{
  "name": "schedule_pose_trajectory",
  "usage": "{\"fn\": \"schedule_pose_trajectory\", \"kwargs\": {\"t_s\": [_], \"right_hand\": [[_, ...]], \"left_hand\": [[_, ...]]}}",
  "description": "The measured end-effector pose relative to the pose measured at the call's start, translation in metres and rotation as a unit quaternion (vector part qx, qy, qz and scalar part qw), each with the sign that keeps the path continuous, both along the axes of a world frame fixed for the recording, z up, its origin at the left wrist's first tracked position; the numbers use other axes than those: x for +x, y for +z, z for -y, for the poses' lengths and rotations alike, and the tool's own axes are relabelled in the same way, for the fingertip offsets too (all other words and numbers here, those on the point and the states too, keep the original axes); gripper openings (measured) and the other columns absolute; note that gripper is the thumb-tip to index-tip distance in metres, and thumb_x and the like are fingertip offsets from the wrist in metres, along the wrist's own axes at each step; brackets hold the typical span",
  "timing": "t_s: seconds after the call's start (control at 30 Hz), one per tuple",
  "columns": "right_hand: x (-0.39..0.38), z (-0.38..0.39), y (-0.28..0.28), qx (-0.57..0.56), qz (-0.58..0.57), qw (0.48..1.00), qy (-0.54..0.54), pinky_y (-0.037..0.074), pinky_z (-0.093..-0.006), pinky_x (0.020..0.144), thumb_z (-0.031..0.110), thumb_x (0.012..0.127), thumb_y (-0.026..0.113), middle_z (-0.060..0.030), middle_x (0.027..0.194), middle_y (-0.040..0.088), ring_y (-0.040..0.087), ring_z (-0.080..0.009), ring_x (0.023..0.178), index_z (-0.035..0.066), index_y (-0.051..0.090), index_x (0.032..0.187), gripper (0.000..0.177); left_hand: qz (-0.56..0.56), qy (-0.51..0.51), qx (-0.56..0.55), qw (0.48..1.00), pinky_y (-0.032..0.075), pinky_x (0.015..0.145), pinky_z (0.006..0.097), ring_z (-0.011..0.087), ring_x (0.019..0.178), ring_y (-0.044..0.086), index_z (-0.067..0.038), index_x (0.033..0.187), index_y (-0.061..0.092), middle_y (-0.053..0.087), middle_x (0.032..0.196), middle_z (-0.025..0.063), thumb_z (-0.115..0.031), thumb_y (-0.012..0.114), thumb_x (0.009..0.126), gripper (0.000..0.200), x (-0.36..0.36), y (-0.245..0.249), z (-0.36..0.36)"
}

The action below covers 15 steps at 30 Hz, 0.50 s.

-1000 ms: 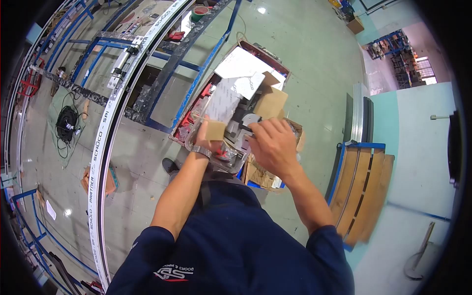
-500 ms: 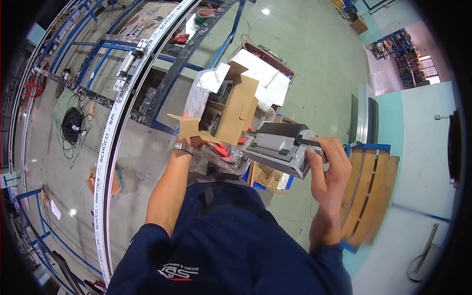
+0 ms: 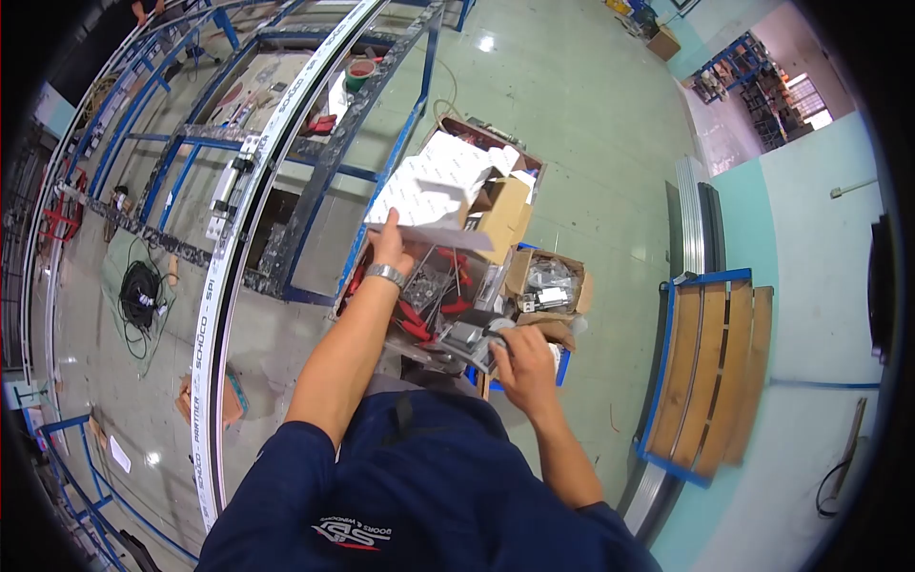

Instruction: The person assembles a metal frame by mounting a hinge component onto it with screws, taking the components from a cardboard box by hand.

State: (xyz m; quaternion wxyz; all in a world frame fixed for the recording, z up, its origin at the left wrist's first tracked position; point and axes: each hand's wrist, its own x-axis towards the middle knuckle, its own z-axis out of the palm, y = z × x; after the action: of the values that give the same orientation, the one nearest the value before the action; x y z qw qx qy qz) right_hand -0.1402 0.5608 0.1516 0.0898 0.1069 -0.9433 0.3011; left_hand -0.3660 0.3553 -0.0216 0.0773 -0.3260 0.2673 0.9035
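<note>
My left hand (image 3: 391, 250), with a watch at the wrist, is closed on the near left edge of an open cardboard box (image 3: 512, 212), its thumb on a white printed face. The box is tilted, partly blurred, above a tray of red-handled tools (image 3: 448, 286). Closer to my body, my right hand (image 3: 531, 367) grips the end of a grey metal-and-black fitting (image 3: 472, 338), whose exact kind I cannot make out. The fitting sits low at the tray's near end. My right fingers partly cover it.
A small carton (image 3: 553, 284) of bagged parts stands right of the tray. To the left runs a long white-filmed profile (image 3: 214, 329) on blue metal frames (image 3: 329, 172). A wooden-slatted rack (image 3: 710, 381) stands at the right, by the wall. A coiled black cable (image 3: 143, 291) lies on the floor.
The cardboard box has moved away from me with my left hand and turned, bringing the tools below into view. My right hand has lowered the grey fitting leftward, towards the tray's near end.
</note>
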Motion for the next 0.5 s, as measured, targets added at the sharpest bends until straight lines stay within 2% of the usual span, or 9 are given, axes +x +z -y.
{"fn": "schedule_pose_trajectory", "kwargs": {"t_s": [0.03, 0.07, 0.17, 0.2, 0.23, 0.3, 0.37, 0.43, 0.5], "right_hand": [[0.001, 0.002, -0.006, -0.001, -0.01, 1.0, 0.002, 0.05, -0.0447, 0.077, 0.012, 0.09, 0.072, -0.016, 0.093, 0.064, 0.061, -0.0358, 0.089, 0.0, 0.065, 0.104, 0.02], [0.003, 0.004, -0.008, 0.009, -0.009, 1.0, -0.001, 0.05, -0.0445, 0.077, 0.013, 0.09, 0.072, -0.0155, 0.094, 0.064, 0.061, -0.0355, 0.089, 0.0, 0.066, 0.104, 0.02], [0.005, 0.009, -0.017, 0.002, -0.008, 1.0, 0.0, 0.051, -0.044, 0.077, 0.013, 0.09, 0.072, -0.0144, 0.094, 0.065, 0.063, -0.0348, 0.089, 0.0, 0.066, 0.103, 0.019], [0.006, 0.01, -0.019, -0.005, -0.007, 1.0, 0.003, 0.052, -0.0439, 0.077, 0.013, 0.09, 0.072, -0.0141, 0.093, 0.065, 0.063, -0.0347, 0.089, 0.001, 0.066, 0.103, 0.019], [0.007, 0.01, -0.019, -0.006, -0.005, 1.0, 0.004, 0.052, -0.0438, 0.077, 0.014, 0.09, 0.072, -0.014, 0.094, 0.065, 0.064, -0.0345, 0.089, 0.001, 0.067, 0.103, 0.019], [0.003, 0.011, -0.016, -0.008, 0.0, 1.0, 0.007, 0.053, -0.0437, 0.077, 0.014, 0.09, 0.072, -0.0136, 0.094, 0.066, 0.064, -0.0342, 0.089, 0.001, 0.067, 0.102, 0.019], [-0.005, 0.011, -0.014, 0.004, -0.009, 1.0, 0.014, 0.052, -0.0433, 0.072, 0.016, 0.09, 0.072, -0.0121, 0.091, 0.066, 0.064, -0.0328, 0.086, 0.002, 0.068, 0.101, 0.018], [-0.013, 0.014, -0.006, 0.02, 0.001, 0.999, 0.025, 0.052, -0.0432, 0.07, 0.018, 0.09, 0.072, -0.0114, 0.089, 0.065, 0.064, -0.0322, 0.084, 0.003, 0.068, 0.1, 0.018], [-0.025, 0.021, -0.002, 0.025, -0.01, 0.999, 0.043, 0.05, -0.0427, 0.065, 0.018, 0.089, 0.073, -0.0113, 0.085, 0.064, 0.064, -0.0317, 0.079, 0.003, 0.069, 0.098, 0.017]], "left_hand": [[0.01, 0.014, -0.038, 0.999, 0.053, 0.092, 0.068, 0.0427, 0.12, 0.06, -0.021, 0.163, 0.013, 0.05, 0.146, 0.0218, -0.04, 0.061, 0.104, 0.079, -0.012, 0.008, -0.012], [-0.028, 0.021, -0.037, 0.999, 0.049, 0.096, 0.0703, 0.0466, 0.124, 0.057, -0.031, 0.162, -0.017, 0.035, 0.157, 0.0292, -0.042, 0.066, 0.101, 0.103, -0.02, 0.014, -0.023], [-0.016, -0.142, -0.128, 0.981, 0.043, 0.103, 0.069, 0.0473, 0.131, 0.052, -0.032, 0.159, -0.027, 0.026, 0.161, 0.0348, -0.049, 0.067, 0.099, 0.113, -0.024, 0.043, -0.028], [-0.054, -0.209, -0.161, 0.963, 0.039, 0.107, 0.0665, 0.0496, 0.135, 0.048, -0.032, 0.159, -0.028, 0.016, 0.163, 0.0397, -0.054, 0.067, 0.097, 0.116, -0.02, 0.038, -0.023], [-0.054, -0.262, -0.208, 0.941, 0.041, 0.108, 0.0609, 0.0431, 0.139, 0.048, -0.029, 0.165, -0.01, 0.026, 0.163, 0.0333, -0.054, 0.066, 0.098, 0.104, -0.011, 0.033, -0.02], [-0.152, -0.386, -0.23, 0.88, 0.041, 0.111, 0.0539, 0.0331, 0.144, 0.046, -0.024, 0.167, 0.012, 0.038, 0.161, 0.0233, -0.053, 0.066, 0.098, 0.093, 0.017, 0.019, -0.002], [-0.22, -0.447, -0.217, 0.839, 0.038, 0.116, 0.0487, 0.0261, 0.146, 0.044, -0.017, 0.165, 0.025, 0.046, 0.159, 0.0136, -0.047, 0.072, 0.095, 0.09, 0.075, 0.035, 0.023], [-0.309, -0.465, -0.313, 0.769, 0.037, 0.118, 0.0458, 0.0292, 0.146, 0.044, -0.013, 0.164, 0.026, 0.045, 0.159, 0.0145, -0.043, 0.081, 0.085, 0.1, 0.132, 0.049, 0.04], [-0.386, -0.425, -0.454, 0.682, 0.039, 0.117, 0.0432, 0.0311, 0.144, 0.047, -0.01, 0.162, 0.03, 0.046, 0.158, 0.016, -0.038, 0.087, 0.079, 0.104, 0.174, 0.067, 0.05]]}}
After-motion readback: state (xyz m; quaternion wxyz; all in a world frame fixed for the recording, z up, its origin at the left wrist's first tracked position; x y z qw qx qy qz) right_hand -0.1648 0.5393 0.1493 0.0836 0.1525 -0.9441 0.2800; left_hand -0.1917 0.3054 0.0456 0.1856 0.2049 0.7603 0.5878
